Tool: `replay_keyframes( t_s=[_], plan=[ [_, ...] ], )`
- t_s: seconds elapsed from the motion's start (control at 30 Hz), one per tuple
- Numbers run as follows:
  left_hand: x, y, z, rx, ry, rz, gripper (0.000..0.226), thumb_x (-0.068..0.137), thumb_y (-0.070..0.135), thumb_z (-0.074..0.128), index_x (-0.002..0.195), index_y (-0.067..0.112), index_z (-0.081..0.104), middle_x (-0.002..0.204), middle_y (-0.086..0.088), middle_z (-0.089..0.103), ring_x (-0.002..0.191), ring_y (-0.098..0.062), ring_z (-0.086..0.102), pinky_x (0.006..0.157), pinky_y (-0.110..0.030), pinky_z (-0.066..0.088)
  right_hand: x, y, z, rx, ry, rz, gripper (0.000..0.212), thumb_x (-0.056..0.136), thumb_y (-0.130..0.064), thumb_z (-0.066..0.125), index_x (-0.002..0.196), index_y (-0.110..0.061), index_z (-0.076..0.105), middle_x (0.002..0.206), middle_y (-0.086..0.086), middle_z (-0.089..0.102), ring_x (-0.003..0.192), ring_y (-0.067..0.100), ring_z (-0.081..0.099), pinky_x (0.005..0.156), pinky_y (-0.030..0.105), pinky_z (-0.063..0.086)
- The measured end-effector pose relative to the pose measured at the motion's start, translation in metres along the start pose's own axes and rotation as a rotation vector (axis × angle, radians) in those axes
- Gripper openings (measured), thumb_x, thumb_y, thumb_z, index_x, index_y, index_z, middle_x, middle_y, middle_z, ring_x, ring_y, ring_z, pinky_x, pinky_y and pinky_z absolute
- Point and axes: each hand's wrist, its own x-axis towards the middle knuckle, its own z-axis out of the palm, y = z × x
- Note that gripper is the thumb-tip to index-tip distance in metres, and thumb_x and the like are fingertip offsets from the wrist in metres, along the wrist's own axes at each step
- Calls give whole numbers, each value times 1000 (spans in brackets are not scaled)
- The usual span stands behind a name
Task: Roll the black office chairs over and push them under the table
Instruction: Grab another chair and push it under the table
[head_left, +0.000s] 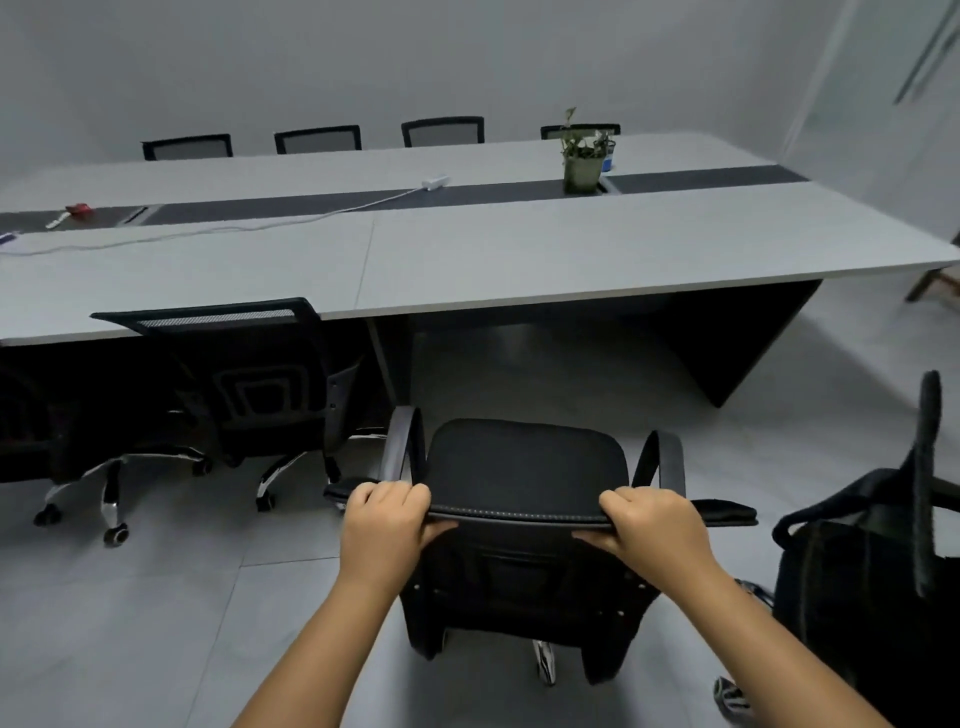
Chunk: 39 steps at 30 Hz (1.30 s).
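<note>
**Grey table, black chairs, both hands on a backrest**

Grey laminate covers the long table (519, 249), with a dark strip down its middle; a potted plant (582, 156) stands on that strip toward the right end, and a white power strip (435, 181) lies near the centre with its cable trailing left. Pale grey walls close the room and large grey tiles cover the floor (130, 623).

From the head view, the left hand (387, 525) and right hand (655, 527) are each clenched around the top edge of a black office chair (524, 467) that stands on the floor just short of the table's near edge, seat facing the open gap beneath it. A second black chair (244, 374) is tucked under the table to the left. Four chair backs (317, 139) show along the far side. Another dark chair (883, 545) stands at the right edge.
</note>
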Motion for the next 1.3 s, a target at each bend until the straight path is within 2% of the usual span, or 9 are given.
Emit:
replay_keyframes(
  t_s=[0.17, 0.37, 0.53, 0.67, 0.77, 0.87, 1.03, 1.17, 1.3],
  plan=[
    [44, -15, 41, -37, 34, 36, 67, 92, 57, 20, 51, 11, 47, 46, -1, 44, 41, -22, 45, 59, -26, 24, 33, 19, 35, -1, 113, -12, 66, 91, -57, 26, 45, -13, 44, 38, -1, 39, 32, 16, 40, 35, 18, 26],
    [86, -18, 95, -49, 1, -2, 62, 92, 54, 26, 53, 12, 48, 48, 1, 45, 49, -19, 44, 60, -25, 24, 83, 65, 78, -12, 130, -46, 69, 93, -56, 21, 45, -14, 47, 39, -2, 40, 33, 16, 41, 36, 19, 29],
    [127, -15, 136, 2, -52, -66, 35, 69, 43, 48, 52, 12, 49, 47, 1, 45, 63, -20, 29, 60, -25, 22, 132, 111, 121, 7, 132, -127, 68, 94, -53, 18, 47, -15, 48, 41, -2, 41, 34, 16, 40, 36, 20, 28],
    [163, -19, 165, 11, -54, -96, 45, 74, 49, 45, 51, 11, 48, 46, 0, 44, 61, -18, 30, 58, -26, 19, 180, 143, 148, -8, 100, -186, 56, 84, -56, 36, 47, -15, 46, 41, -2, 40, 34, 15, 40, 37, 19, 25],
    [199, -30, 185, -2, -98, -108, 67, 91, 59, 20, 53, 11, 47, 46, -1, 43, 47, -21, 43, 56, -29, 14, 219, 160, 168, 8, 28, -199, 49, 70, -55, 59, 48, -13, 46, 41, -1, 41, 33, 17, 41, 37, 19, 26],
    [233, -54, 208, -23, -111, -87, 70, 91, 59, 16, 53, 10, 47, 45, -2, 43, 41, -24, 44, 57, -29, 6, 257, 164, 190, 23, -19, -167, 52, 52, -53, 79, 48, -13, 46, 40, -1, 41, 32, 17, 40, 37, 19, 26],
    [274, -100, 240, -17, -130, -83, 71, 89, 62, 19, 48, 11, 47, 41, -1, 42, 36, -22, 42, 50, -25, 18, 315, 157, 225, -11, -21, -133, 51, 49, -58, 74, 46, -15, 45, 38, -1, 41, 31, 15, 40, 43, 18, 16],
    [301, -133, 255, 24, -203, -82, 51, 69, 58, 37, 45, 14, 45, 39, 1, 41, 34, -22, 42, 48, -24, 18, 355, 149, 244, -19, -45, -118, 50, 47, -56, 76, 45, -17, 45, 38, -3, 42, 31, 15, 40, 43, 17, 17],
    [321, -164, 282, -46, -99, -32, 66, 83, 65, 27, 51, 12, 50, 43, 0, 44, 38, -22, 44, 58, -27, 10, 379, 146, 258, 5, 38, -83, 48, 68, -57, 55, 46, -16, 46, 41, -5, 42, 34, 15, 40, 46, 18, 16]
  ],
)
